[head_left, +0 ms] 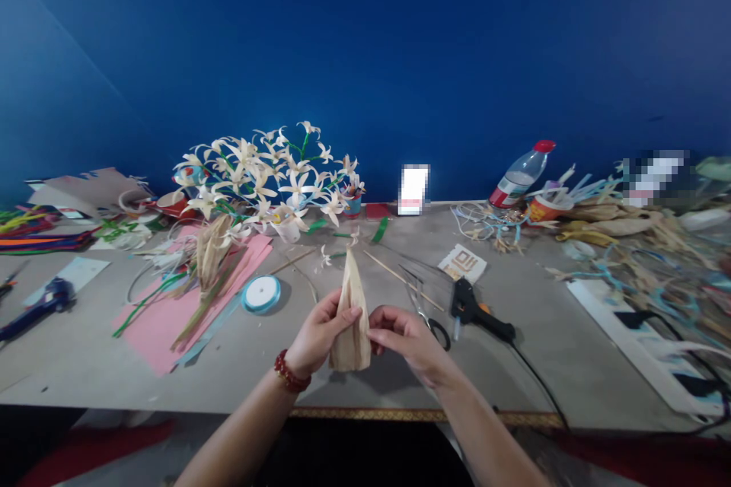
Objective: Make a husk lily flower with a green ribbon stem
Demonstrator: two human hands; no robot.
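A dried, tan corn husk (352, 312), pointed at the top, stands upright above the near part of the grey table (531, 365). My left hand (317, 337), with a red bead bracelet on the wrist, grips its left edge. My right hand (406, 335) pinches its right edge. Both hands are closed on the husk. A pair of scissors (426, 310) lies just right of my right hand, and a black glue gun (477, 312) lies beyond it.
A bunch of cream husk flowers (268, 175) stands at the back left over pink paper (171, 312) and loose husks. A white tape roll (261, 294), a blue glue gun (39, 304), a plastic bottle (522, 173), a white power strip (633, 342) and husk scraps lie around.
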